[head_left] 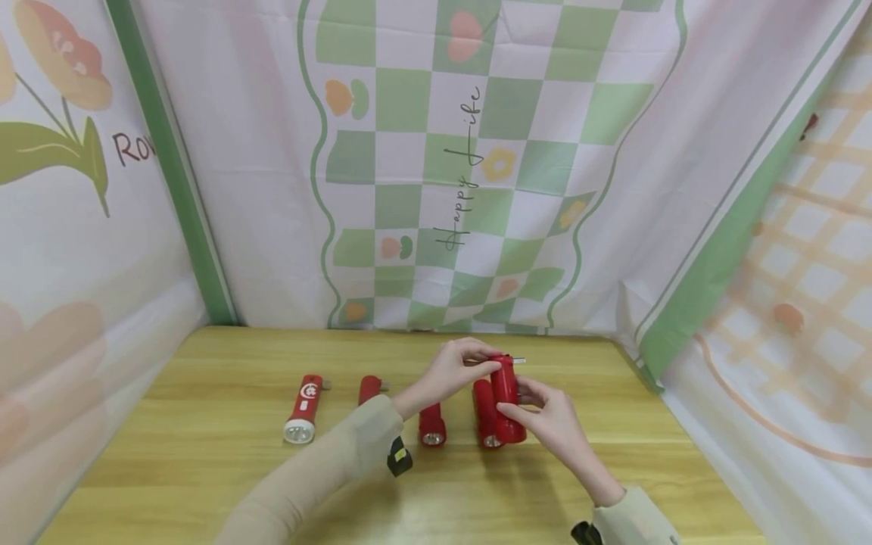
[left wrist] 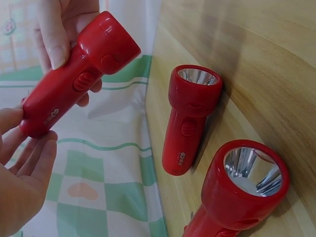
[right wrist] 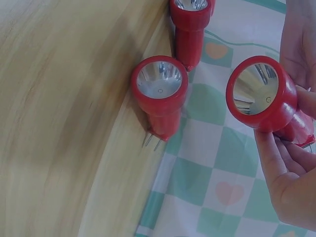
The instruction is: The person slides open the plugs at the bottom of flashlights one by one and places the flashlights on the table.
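Observation:
A red flashlight is held up between both hands, its metal plug prongs sticking out sideways near the top end. My left hand pinches the tail end with thumb and fingers. Lower on the barrel, close to the lamp head, my right hand grips it. The held flashlight's reflector faces the right wrist camera. Just left of it on the table, another red flashlight lies with its plug prongs folded out. A second red one lies beyond that, partly behind my left hand.
Farther left on the wooden table are a red flashlight, mostly covered by my left forearm, and a red-and-white flashlight with prongs out. A patterned cloth hangs along the table's back edge, with more cloth at both sides.

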Tool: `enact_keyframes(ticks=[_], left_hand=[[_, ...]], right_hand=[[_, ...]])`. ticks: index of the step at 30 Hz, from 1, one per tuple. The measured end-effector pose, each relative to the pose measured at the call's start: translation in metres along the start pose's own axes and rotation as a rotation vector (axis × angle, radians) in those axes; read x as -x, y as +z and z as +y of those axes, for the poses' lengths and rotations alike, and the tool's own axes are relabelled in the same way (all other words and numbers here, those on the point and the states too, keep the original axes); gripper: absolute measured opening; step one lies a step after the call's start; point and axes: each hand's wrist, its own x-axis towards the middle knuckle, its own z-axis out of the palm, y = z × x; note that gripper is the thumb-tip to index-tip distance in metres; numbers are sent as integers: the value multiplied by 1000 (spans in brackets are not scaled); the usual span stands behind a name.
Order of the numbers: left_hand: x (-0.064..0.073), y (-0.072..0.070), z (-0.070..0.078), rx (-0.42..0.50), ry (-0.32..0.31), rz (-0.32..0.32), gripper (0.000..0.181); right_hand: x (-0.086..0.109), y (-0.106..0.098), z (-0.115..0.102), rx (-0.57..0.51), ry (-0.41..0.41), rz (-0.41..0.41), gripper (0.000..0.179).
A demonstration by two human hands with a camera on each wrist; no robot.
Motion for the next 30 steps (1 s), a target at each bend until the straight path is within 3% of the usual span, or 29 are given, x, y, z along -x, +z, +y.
enact_keyframes(ticks=[22,30], left_hand=[[-23,18,-5,-77,11,-21,27],[-27,23,-6,-92,-5,-42,28]], right_hand=[[0,-8,17,39,-1,32,53],[-2,-10,22,6,42,33,54]])
